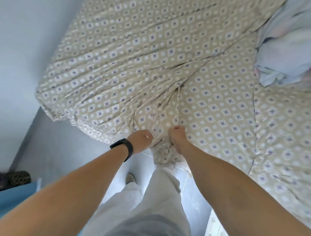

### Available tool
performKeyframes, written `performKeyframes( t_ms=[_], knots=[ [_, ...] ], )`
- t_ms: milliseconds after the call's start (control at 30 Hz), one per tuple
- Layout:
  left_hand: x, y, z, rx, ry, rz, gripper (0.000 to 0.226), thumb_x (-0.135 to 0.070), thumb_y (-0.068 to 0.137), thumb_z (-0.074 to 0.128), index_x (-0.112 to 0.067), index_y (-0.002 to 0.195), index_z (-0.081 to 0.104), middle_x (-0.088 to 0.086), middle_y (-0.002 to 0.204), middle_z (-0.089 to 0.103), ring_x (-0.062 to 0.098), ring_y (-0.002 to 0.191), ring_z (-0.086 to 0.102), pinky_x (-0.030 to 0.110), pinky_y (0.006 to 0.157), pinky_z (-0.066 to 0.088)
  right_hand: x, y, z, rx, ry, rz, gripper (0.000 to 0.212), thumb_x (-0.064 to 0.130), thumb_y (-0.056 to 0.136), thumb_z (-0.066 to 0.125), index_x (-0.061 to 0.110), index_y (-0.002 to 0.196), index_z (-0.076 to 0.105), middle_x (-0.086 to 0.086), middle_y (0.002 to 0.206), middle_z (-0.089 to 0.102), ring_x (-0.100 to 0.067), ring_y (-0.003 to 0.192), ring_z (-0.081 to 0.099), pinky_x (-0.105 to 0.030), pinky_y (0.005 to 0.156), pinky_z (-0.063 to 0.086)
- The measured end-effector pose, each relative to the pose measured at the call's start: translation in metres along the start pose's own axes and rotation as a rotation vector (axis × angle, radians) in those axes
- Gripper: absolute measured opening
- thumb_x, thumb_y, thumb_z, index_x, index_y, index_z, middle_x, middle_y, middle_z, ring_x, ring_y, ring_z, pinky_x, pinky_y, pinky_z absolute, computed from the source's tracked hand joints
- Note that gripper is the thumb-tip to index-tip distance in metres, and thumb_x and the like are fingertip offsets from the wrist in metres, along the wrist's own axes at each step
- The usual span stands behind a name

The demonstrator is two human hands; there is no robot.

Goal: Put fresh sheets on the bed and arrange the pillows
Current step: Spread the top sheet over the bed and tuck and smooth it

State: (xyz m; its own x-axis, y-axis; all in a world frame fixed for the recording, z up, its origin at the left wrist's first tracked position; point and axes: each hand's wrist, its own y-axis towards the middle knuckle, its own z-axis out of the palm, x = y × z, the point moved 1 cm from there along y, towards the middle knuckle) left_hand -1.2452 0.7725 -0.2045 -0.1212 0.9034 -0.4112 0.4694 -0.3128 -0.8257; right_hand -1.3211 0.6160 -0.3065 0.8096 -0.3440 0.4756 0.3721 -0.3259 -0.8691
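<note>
Left hand point(140, 142) and right hand point(179, 140) both grasping bunched corner of patterned sheet point(148, 64); fabric looking light, limp, creasing easily; 2-handed edge grip working best.

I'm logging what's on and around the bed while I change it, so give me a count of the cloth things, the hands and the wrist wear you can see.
Patterned sheet: 1
Pale bundle of bedding: 1
Hands: 2, the left hand and the right hand, both gripping the sheet's edge
Black wristband: 1
Total: 5
</note>
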Motion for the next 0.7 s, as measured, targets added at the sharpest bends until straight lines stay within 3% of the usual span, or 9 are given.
performKeyframes(
  t_ms=[67,133,233,267,333,433,567,633,700],
  knots=[
    [0.003,-0.016,-0.003,-0.02,-0.036,0.072,0.019,-0.019,0.095,0.051,-0.026,0.109,0.062,0.003,0.099,0.063,0.024,0.087,0.063,0.03,0.074,0.053,0.009,-0.037,0.009,0.067,0.165,0.033,0.032,0.011,0.086,0.048,0.022,0.115,0.039,-0.009,0.081,0.052,-0.02,0.06,0.048,-0.029,0.052,0.042],
    [0.009,-0.035,0.002,0.027,-0.017,0.155,0.034,-0.024,0.092,0.062,-0.023,0.125,0.052,0.003,0.107,0.059,0.02,0.086,0.059,0.028,0.07,0.05,0.015,-0.071,0.019,0.177,0.27,0.063,0.014,0.004,0.091,0.043,0.015,0.1,0.044,-0.009,0.07,0.05,-0.021,0.057,0.051,-0.029,0.046,0.045],
    [0.025,-0.059,0.016,-0.01,0.098,0.255,0.074,-0.034,0.074,0.076,-0.022,0.134,0.035,0.005,0.12,0.048,0.027,0.1,0.058,0.041,0.081,0.055,0.014,-0.123,0.031,0.347,0.415,0.091,0.021,0.002,0.097,0.041,0.003,0.098,0.062,-0.012,0.087,0.067,-0.023,0.082,0.065,-0.036,0.071,0.058],
    [0.034,-0.063,0.021,-0.049,0.143,0.285,0.079,-0.041,0.068,0.075,-0.024,0.133,0.033,0.003,0.117,0.049,0.026,0.099,0.058,0.042,0.081,0.056,0.013,-0.141,0.034,0.345,0.401,0.075,0.022,0.003,0.098,0.042,0.003,0.094,0.063,-0.012,0.086,0.068,-0.023,0.08,0.065,-0.036,0.074,0.058],
    [0.05,-0.066,0.035,-0.048,0.12,0.371,0.065,-0.046,0.066,0.071,-0.024,0.121,0.043,-0.001,0.106,0.06,0.02,0.091,0.063,0.045,0.078,0.058,0.003,-0.173,0.038,0.289,0.323,0.033,0.017,0.004,0.096,0.044,0.004,0.089,0.06,-0.014,0.08,0.064,-0.024,0.075,0.064,-0.039,0.076,0.057],
    [0.057,-0.105,0.044,-0.001,0.122,0.489,0.027,-0.037,0.086,0.06,-0.027,0.11,0.056,-0.005,0.098,0.068,0.019,0.086,0.066,0.041,0.077,0.057,-0.021,-0.206,0.033,0.149,0.278,-0.043,0.013,0.006,0.09,0.048,0.002,0.096,0.058,-0.017,0.09,0.062,-0.029,0.077,0.065,-0.042,0.078,0.057],
    [0.053,-0.14,0.047,0.001,0.154,0.594,0.02,-0.028,0.099,0.046,-0.018,0.106,0.061,0.003,0.101,0.067,0.029,0.093,0.062,0.038,0.081,0.05,-0.045,-0.237,0.02,0.036,0.422,-0.1,0.016,0.018,0.079,0.053,0.011,0.092,0.057,-0.006,0.079,0.062,-0.018,0.067,0.058,-0.03,0.065,0.051],
    [0.047,-0.156,0.043,0.012,0.107,0.654,0.019,-0.025,0.098,0.049,-0.019,0.105,0.065,0.003,0.103,0.069,0.024,0.093,0.061,0.032,0.077,0.045,-0.051,-0.245,0.016,0.02,0.539,-0.127,0.013,0.022,0.074,0.057,0.014,0.084,0.054,-0.004,0.075,0.053,-0.018,0.064,0.048,-0.03,0.062,0.041],
    [0.042,-0.164,0.039,0.041,0.037,0.665,0.012,-0.019,0.091,0.054,-0.019,0.09,0.065,0.0,0.089,0.067,0.018,0.081,0.057,0.028,0.07,0.038,-0.05,-0.25,0.014,0.03,0.674,-0.15,0.021,0.024,0.073,0.062,0.01,0.087,0.054,-0.009,0.078,0.051,-0.025,0.066,0.052,-0.035,0.066,0.044]
  ],
)
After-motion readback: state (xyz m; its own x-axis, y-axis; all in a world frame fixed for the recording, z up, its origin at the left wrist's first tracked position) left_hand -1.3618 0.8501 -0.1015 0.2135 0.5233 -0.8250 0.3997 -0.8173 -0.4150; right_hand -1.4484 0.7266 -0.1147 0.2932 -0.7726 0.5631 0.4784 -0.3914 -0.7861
